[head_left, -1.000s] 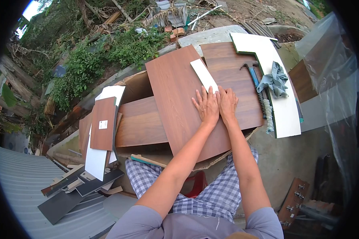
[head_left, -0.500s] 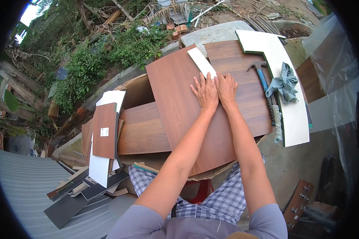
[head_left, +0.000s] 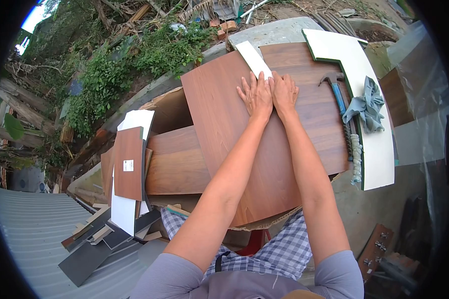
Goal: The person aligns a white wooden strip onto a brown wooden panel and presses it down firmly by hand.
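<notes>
A narrow white strip of board (head_left: 254, 60) lies at the far right edge of a large reddish-brown wood panel (head_left: 219, 109). Its far end sticks out past the panel's corner, and its near part is under my fingers. My left hand (head_left: 258, 101) lies flat on the panel with fingers spread, fingertips on the strip. Beside it, my right hand (head_left: 284, 94) also lies flat, thumb side against the left, fingers stretched forward. Under the panel is another wood-grain board (head_left: 314, 114).
At right, a claw hammer (head_left: 338, 94) lies by a white L-shaped board (head_left: 376, 164), with a crumpled grey-blue cloth (head_left: 368, 107) on it. Small boards (head_left: 128, 172) are stacked at left above dark offcuts (head_left: 87, 261). An opened cardboard box (head_left: 172, 109) is underneath.
Both hands have slid forward, away from me, and the white strip has moved with them, so its end now passes the panel's far edge. The view has shifted slightly.
</notes>
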A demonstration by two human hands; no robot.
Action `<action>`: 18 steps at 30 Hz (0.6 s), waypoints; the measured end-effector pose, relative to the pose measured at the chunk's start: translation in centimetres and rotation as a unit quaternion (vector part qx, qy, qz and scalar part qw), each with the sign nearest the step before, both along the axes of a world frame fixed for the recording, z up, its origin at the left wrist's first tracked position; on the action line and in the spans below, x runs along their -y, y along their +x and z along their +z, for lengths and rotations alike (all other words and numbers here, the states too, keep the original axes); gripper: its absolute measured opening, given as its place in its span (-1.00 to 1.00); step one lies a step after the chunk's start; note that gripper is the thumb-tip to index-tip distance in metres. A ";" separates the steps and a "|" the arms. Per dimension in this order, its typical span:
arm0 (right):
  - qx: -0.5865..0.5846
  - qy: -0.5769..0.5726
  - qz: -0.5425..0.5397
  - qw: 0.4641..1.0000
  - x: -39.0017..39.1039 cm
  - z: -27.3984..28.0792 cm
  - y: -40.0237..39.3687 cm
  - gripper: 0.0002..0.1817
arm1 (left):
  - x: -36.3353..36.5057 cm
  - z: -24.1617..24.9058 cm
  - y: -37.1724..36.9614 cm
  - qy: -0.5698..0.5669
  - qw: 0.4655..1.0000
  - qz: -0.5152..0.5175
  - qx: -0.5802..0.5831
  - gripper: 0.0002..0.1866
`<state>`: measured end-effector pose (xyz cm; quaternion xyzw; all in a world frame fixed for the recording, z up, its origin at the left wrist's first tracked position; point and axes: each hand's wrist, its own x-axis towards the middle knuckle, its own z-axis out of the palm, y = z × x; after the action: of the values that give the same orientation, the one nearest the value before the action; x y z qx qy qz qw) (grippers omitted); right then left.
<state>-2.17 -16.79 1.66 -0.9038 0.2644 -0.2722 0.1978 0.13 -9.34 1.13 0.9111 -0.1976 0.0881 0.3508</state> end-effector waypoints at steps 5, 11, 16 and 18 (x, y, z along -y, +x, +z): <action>-0.012 0.004 -0.038 0.999 -0.1 0.0 0.2 -0.73 | -0.1 0.2 0.5 0.000 1.000 -0.021 0.002 -0.53; 0.027 0.021 -0.006 0.999 -0.9 0.3 -2.5 -0.75 | -1.2 0.6 -1.0 -0.017 0.998 -0.056 0.006 -0.52; 0.054 0.000 0.030 0.998 -4.9 3.1 -9.9 -0.74 | -4.4 0.4 -8.7 -0.111 0.992 -0.045 -0.028 -0.47; 0.060 0.000 0.044 0.997 -6.8 3.4 -13.5 -0.69 | -6.4 0.4 -12.2 -0.114 0.991 -0.059 -0.024 -0.45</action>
<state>-15.64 -10.02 5.07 -0.8966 0.2125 -0.3167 0.2251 -12.05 -2.97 1.52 0.8539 -0.2314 0.0670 0.4614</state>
